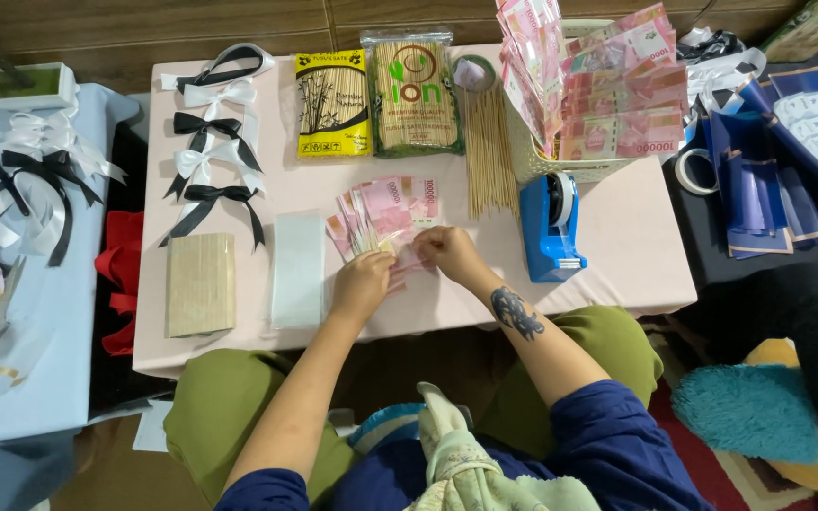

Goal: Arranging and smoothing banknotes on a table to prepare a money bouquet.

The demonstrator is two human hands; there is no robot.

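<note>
Both left hand [362,284] and right hand [447,251] gripping fanned pink notes [385,213]. Many notes already on skewers in basket [542,156]; loose skewers [489,156], bows [212,156] untouched.

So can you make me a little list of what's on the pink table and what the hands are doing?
left hand: holds the lower end of the pink banknotes
right hand: pinches a note at the fan's right side
table: pink cloth, low
ribbon bows: black and white, in a column on the left
skewer packs: two, at the back
loose skewers: beside the packs
tape dispenser: blue, right of the hands
basket: white, banknotes standing in it
</note>
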